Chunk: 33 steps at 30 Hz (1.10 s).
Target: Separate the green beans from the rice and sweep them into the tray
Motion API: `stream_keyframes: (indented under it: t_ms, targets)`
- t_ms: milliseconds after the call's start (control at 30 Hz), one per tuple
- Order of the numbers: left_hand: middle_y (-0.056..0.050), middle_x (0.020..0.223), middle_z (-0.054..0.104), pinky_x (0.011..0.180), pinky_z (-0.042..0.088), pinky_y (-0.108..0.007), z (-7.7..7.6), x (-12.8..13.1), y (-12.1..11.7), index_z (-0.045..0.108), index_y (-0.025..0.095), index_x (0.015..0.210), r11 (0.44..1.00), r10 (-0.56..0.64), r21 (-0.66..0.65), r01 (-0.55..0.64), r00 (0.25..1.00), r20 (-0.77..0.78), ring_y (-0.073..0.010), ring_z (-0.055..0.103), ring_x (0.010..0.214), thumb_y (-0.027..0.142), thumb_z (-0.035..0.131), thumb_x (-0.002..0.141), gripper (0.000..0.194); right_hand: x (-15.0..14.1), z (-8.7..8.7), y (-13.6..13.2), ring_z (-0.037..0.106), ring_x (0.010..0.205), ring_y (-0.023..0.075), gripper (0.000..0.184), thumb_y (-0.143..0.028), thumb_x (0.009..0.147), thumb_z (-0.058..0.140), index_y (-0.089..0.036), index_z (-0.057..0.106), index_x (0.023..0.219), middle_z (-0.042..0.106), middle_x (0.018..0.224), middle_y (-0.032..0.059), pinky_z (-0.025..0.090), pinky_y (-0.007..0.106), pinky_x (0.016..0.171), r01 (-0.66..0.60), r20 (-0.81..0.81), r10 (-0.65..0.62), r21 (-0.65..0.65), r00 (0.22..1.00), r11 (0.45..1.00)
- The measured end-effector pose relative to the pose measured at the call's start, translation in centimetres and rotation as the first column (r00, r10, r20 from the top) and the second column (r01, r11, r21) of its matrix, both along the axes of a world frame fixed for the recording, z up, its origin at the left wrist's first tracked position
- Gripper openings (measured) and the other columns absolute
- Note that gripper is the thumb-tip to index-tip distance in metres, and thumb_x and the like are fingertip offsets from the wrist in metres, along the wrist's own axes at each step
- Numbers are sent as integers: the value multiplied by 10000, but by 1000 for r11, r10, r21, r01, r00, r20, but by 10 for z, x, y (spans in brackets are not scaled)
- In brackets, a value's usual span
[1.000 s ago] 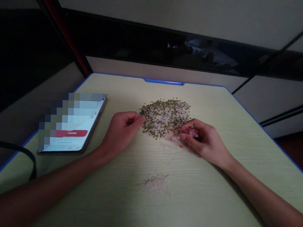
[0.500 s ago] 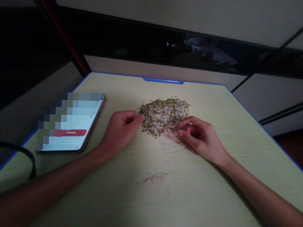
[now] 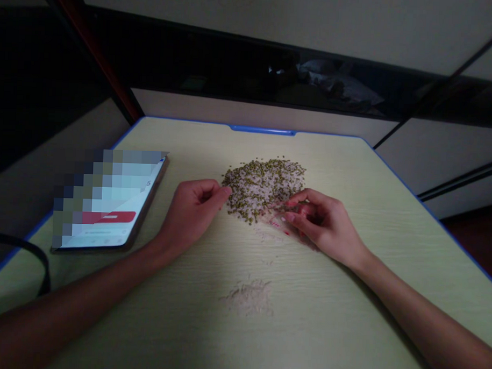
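A mixed pile of green mung beans and white rice grains (image 3: 262,185) lies spread in the middle of the table (image 3: 177,316). At its left edge rests my left hand (image 3: 199,207), closed, with the thumb pressed to the curled forefinger; whatever may be in the pinch is hidden. My right hand (image 3: 325,222) is at the pile's near right side, its fingers bent around a clear plastic bag (image 3: 290,229) with red marks. The bag is see-through and partly hidden by the hand. Nearer to me lies a smaller heap of rice (image 3: 250,297).
A phone (image 3: 108,201) with a lit screen lies at the left, beside my left forearm. A black cable (image 3: 37,255) curves over the table's left edge. Behind the blue-edged table stands a cabinet with a glossy dark band (image 3: 234,71).
The whole view has shifted slightly, so things appear a little further left. Both hands keep nearly the same pose beside the pile.
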<state>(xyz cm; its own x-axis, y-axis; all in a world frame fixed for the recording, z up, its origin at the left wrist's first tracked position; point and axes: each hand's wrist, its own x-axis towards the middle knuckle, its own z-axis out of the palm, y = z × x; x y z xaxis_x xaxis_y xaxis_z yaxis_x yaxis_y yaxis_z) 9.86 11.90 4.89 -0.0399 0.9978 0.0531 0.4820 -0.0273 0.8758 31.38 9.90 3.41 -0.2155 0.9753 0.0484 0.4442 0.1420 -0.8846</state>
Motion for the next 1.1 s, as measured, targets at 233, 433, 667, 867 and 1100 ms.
stream_keyframes:
  t_ms: [233,433,667,867,1100]
  targets:
    - [73,323,312,365,205,-220,0,-1,0,370,194,425,1000,-4,10,4,1000,-3,-53,273,329,257,503,738,346,0,1,0,377,389,56,124,-237,799,572,-142,544,874,451,476,-67,270,181,367,1,-10,-1,-1,1000,1000]
    - [76,323,319,369,207,-217,-1,-1,2,377,189,418,999,-13,34,14,1000,-8,-45,278,326,252,503,736,347,0,0,1,373,396,55,148,-250,788,584,-138,540,873,453,482,-66,270,178,365,-9,-31,9,-10,999,1000]
    - [80,315,313,370,207,-214,-1,-1,1,381,188,418,1000,-12,27,12,1000,11,-41,276,323,250,510,731,343,0,1,1,343,394,54,149,-253,777,578,-133,541,858,437,481,-67,260,183,364,-29,-6,29,-3,1000,1000]
    - [81,320,308,372,203,-212,-1,0,2,377,183,409,999,-11,39,11,1000,3,-38,271,329,234,512,727,349,-1,1,-1,334,409,54,138,-251,772,578,-131,547,832,408,478,-73,256,183,374,-46,7,46,24,999,999]
    - [84,315,307,364,197,-211,0,-1,1,386,184,415,1000,-16,22,15,1000,12,-37,267,320,230,509,734,344,-1,-1,-2,337,401,52,123,-231,770,577,-141,546,847,412,481,-78,257,179,370,-23,6,23,23,1000,999]
